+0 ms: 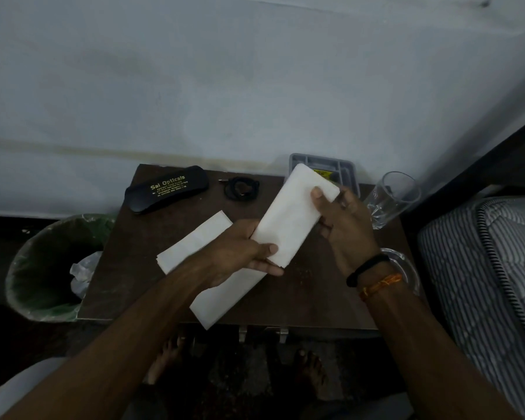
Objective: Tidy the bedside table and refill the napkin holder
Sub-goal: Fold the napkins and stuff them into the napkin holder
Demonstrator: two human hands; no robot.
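Two hands, left (240, 256) and right (343, 222), gripping napkin stack (291, 216) at opposite ends. Best squaring edges first, then sliding straight into holder (346, 171).

On the table (152, 286), a spectacle case (166, 189) lies at the back left, a coiled cable (241, 188) just right of it, and a tray (346, 171) at the back right against the wall (225, 86). A glass (393, 197) stands right of the tray. Two napkins (194, 242) (225, 298) lie mid-table, under the left hand (243, 253). Both hands hold a third napkin (291, 213) above them, the right hand (346, 225) at its far end. A bin (52, 268) stands left of the table, a mattress (482, 268) right.
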